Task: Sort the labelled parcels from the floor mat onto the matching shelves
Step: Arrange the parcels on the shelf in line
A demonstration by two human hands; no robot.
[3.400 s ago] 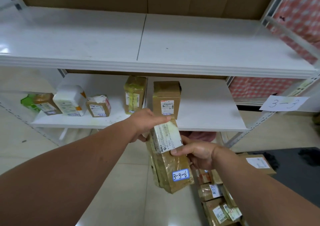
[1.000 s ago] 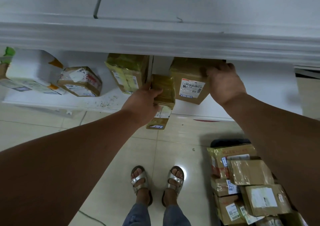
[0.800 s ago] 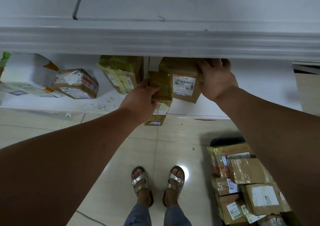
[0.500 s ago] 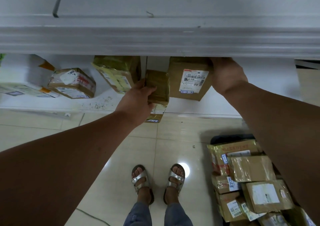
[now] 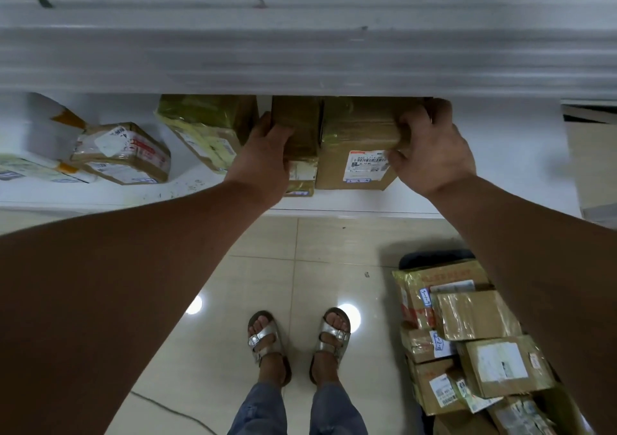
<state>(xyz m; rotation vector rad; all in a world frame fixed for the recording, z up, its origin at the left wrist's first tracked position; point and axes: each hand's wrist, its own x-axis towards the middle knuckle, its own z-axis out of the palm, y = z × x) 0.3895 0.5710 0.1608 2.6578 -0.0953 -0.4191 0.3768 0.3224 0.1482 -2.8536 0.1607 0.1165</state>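
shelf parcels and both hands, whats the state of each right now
narrow parcel: upright on the lower shelf, gripped by the left hand
brown box: on the shelf beside it, held by the right hand
yellow-taped parcel: on the shelf, untouched
floor parcels: piled, unsorted

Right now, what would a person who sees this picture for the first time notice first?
Two bare arms reach to the lower shelf: the left hand holds a narrow brown parcel, and the right hand grips the larger box beside it. Below, feet in silver sandals stand on glossy tiles, with piled parcels at the right.
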